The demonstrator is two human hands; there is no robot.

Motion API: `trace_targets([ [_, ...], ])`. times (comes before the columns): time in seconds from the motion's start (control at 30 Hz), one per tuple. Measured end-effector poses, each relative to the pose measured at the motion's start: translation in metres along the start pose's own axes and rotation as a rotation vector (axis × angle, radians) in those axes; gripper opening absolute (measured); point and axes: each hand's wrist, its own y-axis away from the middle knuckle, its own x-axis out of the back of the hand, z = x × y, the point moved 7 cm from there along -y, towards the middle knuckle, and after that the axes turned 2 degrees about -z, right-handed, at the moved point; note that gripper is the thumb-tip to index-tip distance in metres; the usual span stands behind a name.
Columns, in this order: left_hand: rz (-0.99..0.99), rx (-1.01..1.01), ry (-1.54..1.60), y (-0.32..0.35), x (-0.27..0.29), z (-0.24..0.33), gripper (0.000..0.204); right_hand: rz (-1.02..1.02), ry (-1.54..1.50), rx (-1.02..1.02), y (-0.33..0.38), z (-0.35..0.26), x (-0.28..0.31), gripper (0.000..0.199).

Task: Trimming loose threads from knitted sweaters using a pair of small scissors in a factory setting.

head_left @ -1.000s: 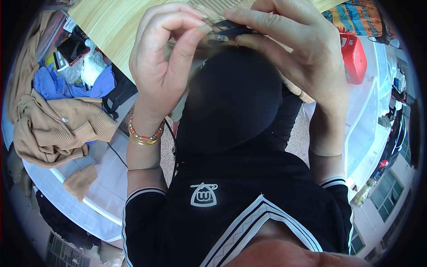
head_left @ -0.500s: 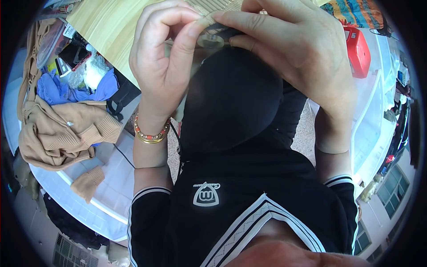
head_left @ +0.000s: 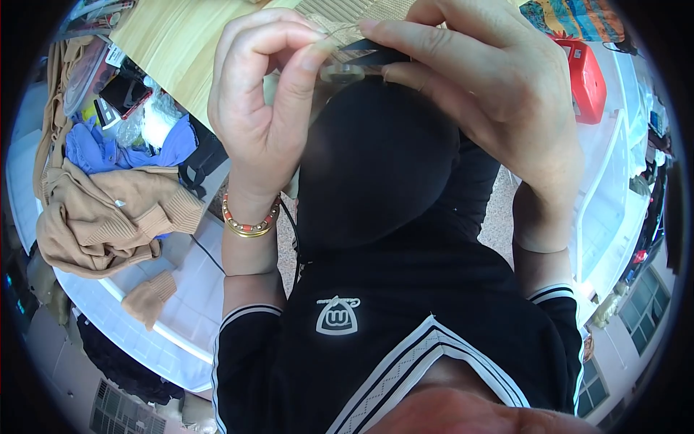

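Pinching a thin tan thread (head_left: 344,30) between its fingers, the left hand (head_left: 264,87) faces the right hand (head_left: 488,83), whose fingers clasp black-bladed snips (head_left: 381,54) just below. Beige ribbed knit fabric (head_left: 354,13) lies beyond on the pale wood-grained surface (head_left: 170,61).

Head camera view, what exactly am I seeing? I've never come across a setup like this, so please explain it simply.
There's no machine: a fisheye camera on the person's head looks down at their own bare hands, so straight edges bend. The left hand pinches a thin strand; the right hand holds a dark, pointed tool, possibly snips. Ribbed beige fabric lies on the pale table beyond them. A tan knit garment lies at the left; a red container is at the right.
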Motion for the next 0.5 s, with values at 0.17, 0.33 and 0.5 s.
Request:
trace_targets([
  [0.17,0.016,0.029,-0.001,0.0,0.0,-0.001,0.009,0.086,0.095,0.164,0.001,-0.007,-0.002,0.025],
  [0.33,0.011,0.038,0.016,-0.001,-0.002,0.0,0.009,0.008,0.018,0.043,-0.002,-0.004,-0.004,0.022],
  [0.5,0.018,0.043,0.007,0.004,0.003,-0.002,0.009,0.173,0.221,0.33,0.005,-0.011,-0.016,0.02],
])
